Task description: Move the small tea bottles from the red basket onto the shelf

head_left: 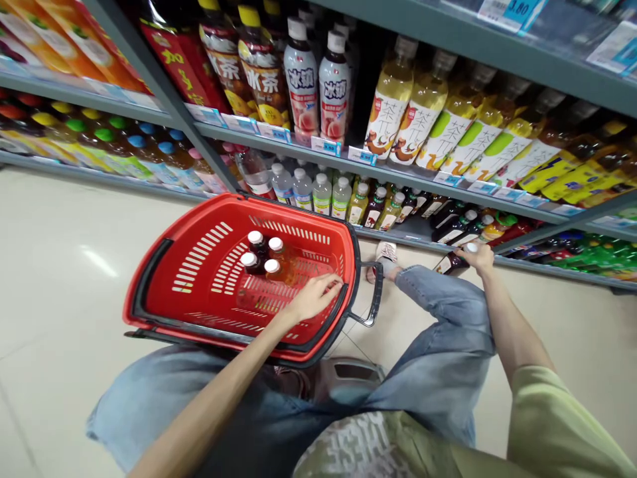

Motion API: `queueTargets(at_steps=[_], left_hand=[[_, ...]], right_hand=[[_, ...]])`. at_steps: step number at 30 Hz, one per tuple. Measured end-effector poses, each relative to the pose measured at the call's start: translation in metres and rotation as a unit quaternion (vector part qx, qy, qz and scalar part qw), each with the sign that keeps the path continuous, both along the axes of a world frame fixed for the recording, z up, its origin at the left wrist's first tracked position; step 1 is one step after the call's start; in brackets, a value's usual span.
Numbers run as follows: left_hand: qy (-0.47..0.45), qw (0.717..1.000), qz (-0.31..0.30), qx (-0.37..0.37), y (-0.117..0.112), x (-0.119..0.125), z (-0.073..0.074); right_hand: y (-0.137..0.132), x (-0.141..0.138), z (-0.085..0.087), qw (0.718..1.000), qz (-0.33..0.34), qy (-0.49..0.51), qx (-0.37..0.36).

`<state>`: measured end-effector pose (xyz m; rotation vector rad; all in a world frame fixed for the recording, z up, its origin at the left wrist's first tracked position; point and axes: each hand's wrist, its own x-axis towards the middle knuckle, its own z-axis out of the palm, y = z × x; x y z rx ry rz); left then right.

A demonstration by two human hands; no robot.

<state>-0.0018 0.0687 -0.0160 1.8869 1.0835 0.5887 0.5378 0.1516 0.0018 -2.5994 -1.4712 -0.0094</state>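
Over pale shop floor [60,259], one red basket [298,214] holds four bottles [281,260], left hand [317,297] loose near them, right hand [479,256] grasping another bottle [452,261]

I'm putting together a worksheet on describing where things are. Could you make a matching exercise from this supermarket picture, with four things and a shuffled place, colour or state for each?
Column one
1. Left hand
2. Right hand
3. Group of four bottles
4. Basket

Column two
A. Red
B. Inside the basket, with white caps
C. Holding a dark bottle
D. Reaching over the basket, near its rim

Right pairs: 1-D, 2-C, 3-B, 4-A
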Motion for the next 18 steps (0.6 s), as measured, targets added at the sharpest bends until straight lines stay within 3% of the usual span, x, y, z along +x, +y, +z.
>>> queueTargets(at_steps=[3, 9, 18], left_hand=[[0.003, 1.0, 0.002, -0.005, 0.001, 0.001, 0.001], [0.013, 1.0, -0.006, -0.006, 0.001, 0.003, 0.006], [0.047, 0.998, -0.032, 0.031, 0.001, -0.001, 0.004]], right_hand=[[-0.001, -0.003, 0.0, 0.998, -0.041, 0.018, -0.035], [0.011, -0.026, 0.004, 0.994, 0.043, -0.008, -0.1], [0.046, -0.067, 0.017, 0.993, 0.1, -0.027, -0.049]])
